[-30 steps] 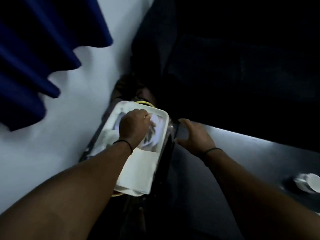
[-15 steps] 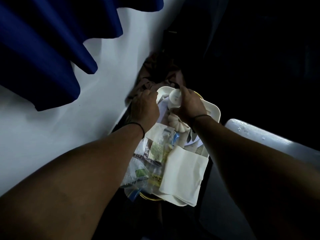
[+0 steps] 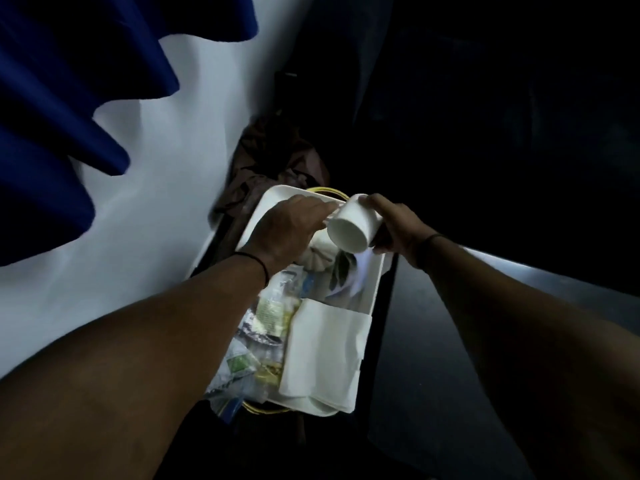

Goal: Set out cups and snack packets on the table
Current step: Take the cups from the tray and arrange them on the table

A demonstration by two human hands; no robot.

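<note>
A white tray [image 3: 265,211] lies in the middle of the view, beside a dark table [image 3: 433,341]. My right hand [image 3: 398,230] holds a white cup [image 3: 351,226] tilted above the tray's far end, its bottom turned toward me. My left hand [image 3: 287,230] reaches in beside the cup, its fingertips at the cup's side; what it grips is hidden. A ribbed white lid or bowl [image 3: 317,259] sits under the hands. Several clear snack packets [image 3: 266,320] with green and yellow labels lie along the tray's left side. A folded white napkin [image 3: 322,355] covers the tray's near end.
A white wall [image 3: 138,202] runs along the left, with a blue curtain [image 3: 69,116] hanging over it. A crumpled brown cloth [image 3: 273,157] lies beyond the tray. The far right is dark, with a lit table edge [image 3: 554,271].
My right hand has lifted the white cup out of the tray and tipped it. My left hand moved from the tray's left rim to the cup's side. The view shifted slightly.
</note>
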